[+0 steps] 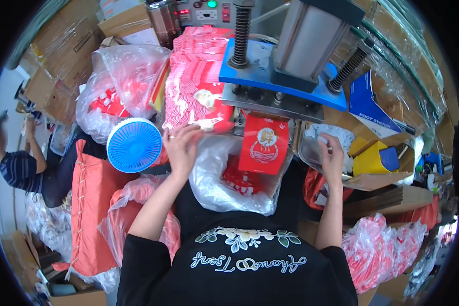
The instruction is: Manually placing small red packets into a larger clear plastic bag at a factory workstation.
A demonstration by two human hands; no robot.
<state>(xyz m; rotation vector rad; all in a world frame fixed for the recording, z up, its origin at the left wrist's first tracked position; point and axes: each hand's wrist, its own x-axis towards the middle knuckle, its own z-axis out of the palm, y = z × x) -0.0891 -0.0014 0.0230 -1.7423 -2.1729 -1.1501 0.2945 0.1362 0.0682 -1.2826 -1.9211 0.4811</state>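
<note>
My left hand is over the lower edge of a stack of pink and red printed pouches. Its fingers stretch to the right, and a red blur shows beside the fingertips. My right hand is at a clear plastic tub beside small white pieces. Its fingers are curled together; what they hold, if anything, is hidden. Between my hands, a red pouch with a round print hangs at the front of a blue press. Below it, a clear plastic bag holds more red pouches.
A blue round fan stands left of my left hand, before a plastic bag of red pouches. A yellow box and a blue-white carton lie right. Another person sits far left.
</note>
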